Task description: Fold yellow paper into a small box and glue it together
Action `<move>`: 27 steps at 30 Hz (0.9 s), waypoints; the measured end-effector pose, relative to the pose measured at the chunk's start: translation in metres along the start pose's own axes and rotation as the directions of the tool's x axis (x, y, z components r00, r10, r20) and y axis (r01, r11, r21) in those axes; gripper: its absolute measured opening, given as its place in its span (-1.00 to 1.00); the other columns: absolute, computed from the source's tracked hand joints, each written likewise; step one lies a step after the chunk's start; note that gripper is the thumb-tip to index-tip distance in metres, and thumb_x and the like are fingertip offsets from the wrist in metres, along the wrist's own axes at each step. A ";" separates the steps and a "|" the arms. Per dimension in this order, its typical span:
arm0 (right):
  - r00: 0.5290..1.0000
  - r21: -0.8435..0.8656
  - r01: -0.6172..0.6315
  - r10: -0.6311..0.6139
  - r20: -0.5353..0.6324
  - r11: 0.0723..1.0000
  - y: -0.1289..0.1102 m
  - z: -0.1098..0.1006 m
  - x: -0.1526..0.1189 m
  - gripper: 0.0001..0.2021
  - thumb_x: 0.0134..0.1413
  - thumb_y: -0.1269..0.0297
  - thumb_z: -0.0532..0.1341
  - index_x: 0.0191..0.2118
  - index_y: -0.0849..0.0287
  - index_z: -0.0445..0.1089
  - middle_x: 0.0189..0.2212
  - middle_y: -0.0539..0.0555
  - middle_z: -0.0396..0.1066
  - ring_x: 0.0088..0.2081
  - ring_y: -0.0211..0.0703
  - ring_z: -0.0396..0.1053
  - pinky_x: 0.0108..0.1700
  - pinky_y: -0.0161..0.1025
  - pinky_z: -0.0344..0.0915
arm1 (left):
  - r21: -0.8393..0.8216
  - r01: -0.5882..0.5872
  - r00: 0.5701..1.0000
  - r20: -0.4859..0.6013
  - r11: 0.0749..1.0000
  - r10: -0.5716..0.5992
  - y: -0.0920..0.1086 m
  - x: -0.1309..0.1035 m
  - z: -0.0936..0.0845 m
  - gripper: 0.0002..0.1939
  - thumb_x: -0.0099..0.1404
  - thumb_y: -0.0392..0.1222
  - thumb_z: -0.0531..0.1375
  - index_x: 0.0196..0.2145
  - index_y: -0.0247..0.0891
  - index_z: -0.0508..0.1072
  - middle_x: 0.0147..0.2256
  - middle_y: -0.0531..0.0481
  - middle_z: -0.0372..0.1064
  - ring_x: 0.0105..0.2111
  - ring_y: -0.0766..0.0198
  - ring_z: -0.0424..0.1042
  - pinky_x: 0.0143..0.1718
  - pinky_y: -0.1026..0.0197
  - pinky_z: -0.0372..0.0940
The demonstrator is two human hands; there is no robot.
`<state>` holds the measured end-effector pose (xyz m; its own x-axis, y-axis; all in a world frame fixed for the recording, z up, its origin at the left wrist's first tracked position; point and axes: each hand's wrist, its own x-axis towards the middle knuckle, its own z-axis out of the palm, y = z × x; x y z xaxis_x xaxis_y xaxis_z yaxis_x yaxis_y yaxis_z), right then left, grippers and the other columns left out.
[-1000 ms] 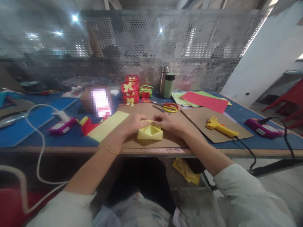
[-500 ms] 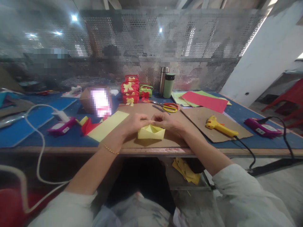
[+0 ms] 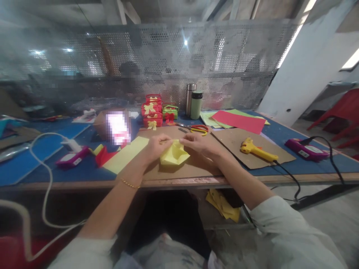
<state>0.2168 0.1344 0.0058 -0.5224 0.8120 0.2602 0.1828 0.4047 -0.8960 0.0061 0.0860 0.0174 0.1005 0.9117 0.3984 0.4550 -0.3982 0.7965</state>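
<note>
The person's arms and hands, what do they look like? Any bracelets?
Pale, loose sleeves stop around the elbows. The left arm has a gold-coloured beaded bracelet; the right arm shows none. The left hand and right hand wear no gloves.

Hands (image 3: 155,147) pinching folded yellow paper (image 3: 174,157), scissors (image 3: 200,129) beyond; glue gun (image 3: 259,151)

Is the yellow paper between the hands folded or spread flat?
Folded: the yellow paper has creased, raised sides around a hollow, with the left hand and right hand at its far side.
</note>
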 end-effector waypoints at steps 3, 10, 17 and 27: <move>0.998 0.000 -0.028 0.028 -0.048 1.000 0.004 0.004 0.001 -0.58 -0.05 -0.10 0.36 -0.48 0.16 0.29 -0.53 -0.03 0.28 -0.46 -0.25 0.20 -0.41 -0.28 0.06 | 0.033 -0.039 0.999 0.007 0.999 0.039 -0.002 0.001 0.001 -0.73 0.19 0.00 0.26 -0.41 -0.29 0.58 -0.34 -0.05 0.52 -0.34 0.22 0.43 -0.28 0.21 0.33; 1.000 0.048 -0.005 0.005 0.000 0.999 0.001 0.001 0.000 -0.64 -0.06 -0.02 0.35 -0.49 0.16 0.29 -0.55 -0.06 0.25 -0.47 -0.26 0.18 -0.40 -0.28 0.04 | 0.033 -0.010 0.998 0.061 0.999 0.008 -0.010 0.001 -0.001 -0.70 0.22 0.02 0.26 -0.32 -0.29 0.61 -0.35 -0.04 0.53 -0.38 0.23 0.46 -0.36 0.24 0.32; 0.999 0.019 0.009 -0.010 0.041 1.000 0.004 0.000 0.002 -0.62 -0.05 -0.07 0.32 -0.50 0.15 0.30 -0.56 -0.05 0.26 -0.45 -0.23 0.21 -0.40 -0.26 0.07 | 0.053 0.015 0.998 0.066 0.999 -0.018 -0.017 0.002 0.001 -0.64 0.20 0.10 0.28 -0.29 -0.27 0.66 -0.34 -0.10 0.56 -0.34 0.16 0.49 -0.32 0.19 0.36; 0.999 0.065 -0.038 0.038 -0.010 0.997 0.004 0.009 0.001 -0.57 -0.12 -0.13 0.37 -0.48 0.18 0.36 -0.56 -0.04 0.30 -0.47 -0.26 0.22 -0.42 -0.29 0.10 | 0.112 -0.070 0.993 0.100 0.991 0.059 -0.016 0.001 0.005 -0.71 0.26 0.02 0.23 -0.36 -0.24 0.63 -0.33 -0.04 0.53 -0.29 0.19 0.47 -0.26 0.20 0.29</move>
<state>0.2098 0.1328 -0.0004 -0.5067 0.8311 0.2292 0.1479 0.3458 -0.9266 0.0031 0.0939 0.0032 0.2151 0.8923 0.3970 0.5430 -0.4471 0.7108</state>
